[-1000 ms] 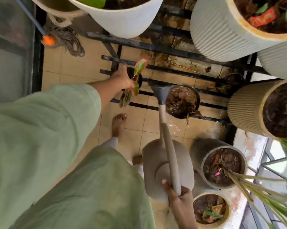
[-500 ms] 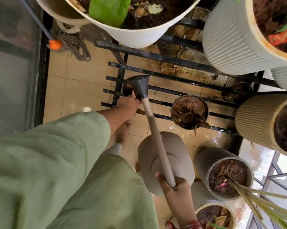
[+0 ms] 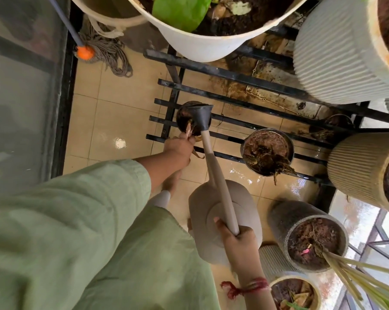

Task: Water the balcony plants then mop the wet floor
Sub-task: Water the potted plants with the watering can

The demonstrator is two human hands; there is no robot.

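Matt plastic watering can (image 3: 211,211), glossy wet tiles (image 3: 113,121)

We read no text, brand, number or sign here. The pink tag (image 3: 305,251) in the grey pot (image 3: 285,220) is too small for us.

We log: left hand (image 3: 179,149) reached forward, fingers pinching a plant stem (image 3: 188,132); right hand (image 3: 239,241) low, fist wrapped round the watering can handle (image 3: 222,193).

A person wears a loose pale-green tunic (image 3: 133,265), its sleeve (image 3: 77,193) ending short of the left hand (image 3: 179,151), a pale legging (image 3: 162,198), a bare foot (image 3: 172,180); a knotted red thread band (image 3: 249,287) circles the wrist behind the right hand (image 3: 238,242).
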